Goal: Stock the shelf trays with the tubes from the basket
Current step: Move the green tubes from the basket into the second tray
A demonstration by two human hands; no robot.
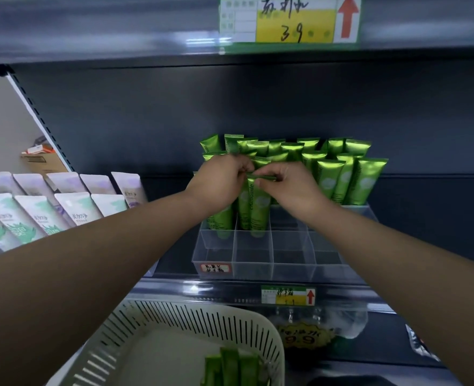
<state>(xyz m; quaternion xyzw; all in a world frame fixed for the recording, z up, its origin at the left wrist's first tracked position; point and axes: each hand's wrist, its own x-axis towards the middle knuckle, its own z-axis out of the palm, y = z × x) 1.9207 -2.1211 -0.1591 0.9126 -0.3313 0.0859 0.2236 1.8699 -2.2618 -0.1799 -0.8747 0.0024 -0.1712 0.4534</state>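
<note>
Green tubes (339,174) stand upright, crimped ends up, in a clear divided tray (291,263) on the dark shelf, packed into its far rows toward twelve o'clock.

From the head camera, one tube (258,207) stands apart from the pack, nearer the viewer, in the tray's second column from the left. Both hands meet at its flat top edge. The left hand (221,179) reaches in from eight o'clock, fingers curled, pinching the left end of that edge. The right hand (288,188) comes from four o'clock, thumb and forefinger pinching the right end. The tube's lower end is down inside its compartment.

At six o'clock, close to the viewer, sits a white slotted basket (174,324) with a few more loose tubes (230,366) lying in it toward its right side.

At nine o'clock, rows of white tubes (63,207) lean back on the same shelf. A large price card (288,20) with a yellow patch and a red arrow hangs at twelve o'clock on the shelf above. A smaller card (287,296) sits on the shelf's front edge, just below the tray. A red-edged label (215,268) is stuck on the tray's front left corner. A cardboard box (44,160) shows at ten o'clock, past the shelf's end.
</note>
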